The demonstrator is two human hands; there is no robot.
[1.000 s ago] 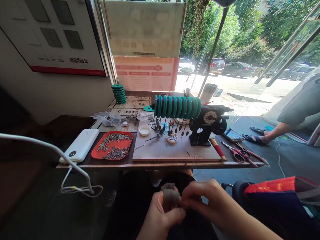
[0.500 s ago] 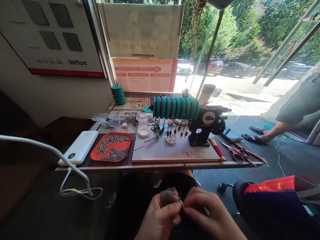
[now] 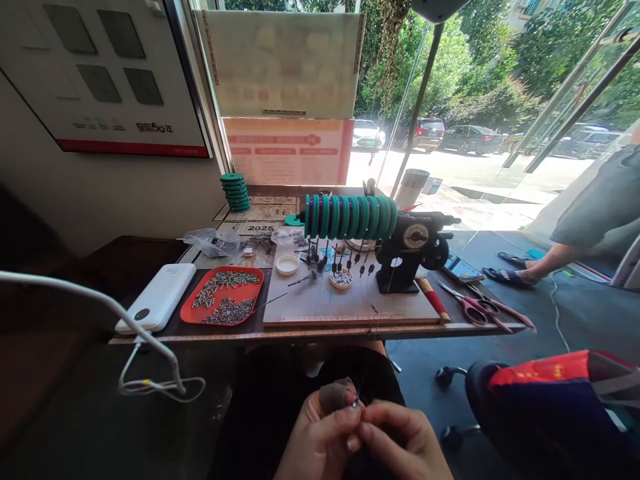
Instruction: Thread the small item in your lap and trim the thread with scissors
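My left hand (image 3: 320, 432) is closed above my lap, its thumb and forefinger pinching a small shiny metal piece (image 3: 355, 404) too small to name. A brown wrap (image 3: 336, 395) covers its forefinger. My right hand (image 3: 403, 430) is closed too, its fingertips pressed together right beside that piece; what they hold is hidden. Beyond the hands, on the table, a row of green spools (image 3: 350, 217) sits on the shaft of a black winding machine (image 3: 397, 277). Dark clips hang on lines below the spools.
An orange tray (image 3: 186, 312) holds small metal parts, with a white power bank (image 3: 157, 300) on its left. A small dish of beads (image 3: 341, 280) stands on the board (image 3: 300, 310). Scissors (image 3: 473, 310) lie at the right. A person's leg (image 3: 555, 257) shows outside.
My right hand has drawn in lower and closer against my left hand, its fingers more bunched. My left hand has barely moved. The table things stay in place.
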